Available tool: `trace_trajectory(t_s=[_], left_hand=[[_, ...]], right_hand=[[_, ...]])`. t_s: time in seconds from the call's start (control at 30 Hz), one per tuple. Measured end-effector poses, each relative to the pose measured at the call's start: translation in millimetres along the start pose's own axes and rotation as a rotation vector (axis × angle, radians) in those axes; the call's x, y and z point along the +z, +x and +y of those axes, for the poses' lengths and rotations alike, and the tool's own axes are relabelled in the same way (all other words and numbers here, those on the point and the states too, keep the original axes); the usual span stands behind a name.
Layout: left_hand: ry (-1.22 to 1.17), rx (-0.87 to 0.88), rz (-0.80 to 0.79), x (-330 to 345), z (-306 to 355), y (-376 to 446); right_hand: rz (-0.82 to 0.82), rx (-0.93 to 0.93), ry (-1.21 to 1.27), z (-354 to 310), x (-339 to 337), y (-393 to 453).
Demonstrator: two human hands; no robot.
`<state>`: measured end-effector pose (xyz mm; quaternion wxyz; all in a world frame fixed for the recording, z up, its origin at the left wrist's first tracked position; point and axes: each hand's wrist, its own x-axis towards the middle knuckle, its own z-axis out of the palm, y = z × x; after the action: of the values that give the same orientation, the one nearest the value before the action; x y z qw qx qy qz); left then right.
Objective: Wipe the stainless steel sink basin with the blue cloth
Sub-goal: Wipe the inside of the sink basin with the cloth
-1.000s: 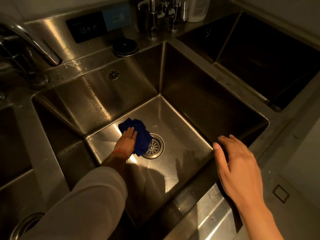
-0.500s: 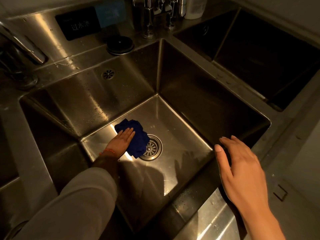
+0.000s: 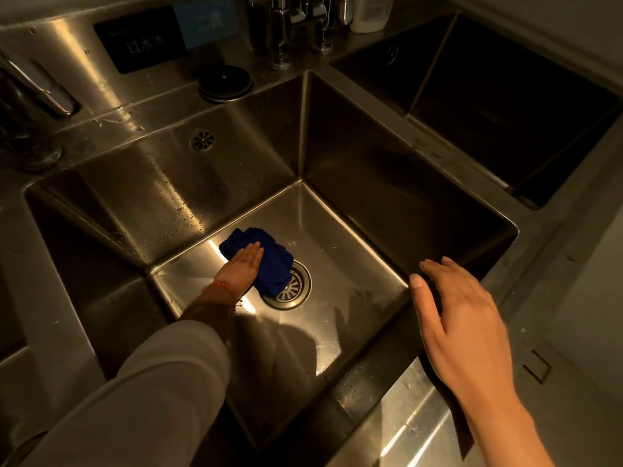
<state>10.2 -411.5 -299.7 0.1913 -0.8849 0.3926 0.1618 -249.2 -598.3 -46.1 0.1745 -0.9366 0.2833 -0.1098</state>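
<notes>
The deep stainless steel sink basin [image 3: 354,298] fills the middle of the view. A crumpled blue cloth [image 3: 269,261] lies on its floor, partly over the round drain strainer [image 3: 291,289]. My left hand [image 3: 241,267] presses flat on the cloth's left side, fingers straight and together. A red bead bracelet circles that wrist, and a pale sleeve covers the forearm. My right hand [image 3: 462,315] hovers above the basin's right front rim, fingers spread and relaxed, holding nothing.
A second basin [image 3: 499,106] lies at the back right and another [image 3: 13,315] at the left. A black round lid [image 3: 225,83], taps [image 3: 300,25] and a white bottle [image 3: 369,11] stand on the back ledge. A faucet spout [image 3: 40,92] reaches in at the far left.
My left hand's fingers have drawn together flat on the cloth, which sits a little more over the drain strainer. The right hand has stayed in place over the rim.
</notes>
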Motion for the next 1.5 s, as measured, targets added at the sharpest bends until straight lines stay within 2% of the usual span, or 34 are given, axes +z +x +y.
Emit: trace_trajectory(t_s=[0.8,1.03,1.5], left_hand=[[-0.155,-0.129,0.035,-31.1,18.6,-7.5],[-0.195,-0.158,0.009,-60.2,21.6,-20.0],[-0.254,-0.14,0.254,-110.3,16.8,-69.2]], right_hand=[[0.027,-0.011,0.02,0.4,-0.8,-1.0],[0.011,0.007,0.03,-3.0,-3.2,-1.0],[-0.051,-0.043,-0.021,-7.4,-11.8,-3.6]])
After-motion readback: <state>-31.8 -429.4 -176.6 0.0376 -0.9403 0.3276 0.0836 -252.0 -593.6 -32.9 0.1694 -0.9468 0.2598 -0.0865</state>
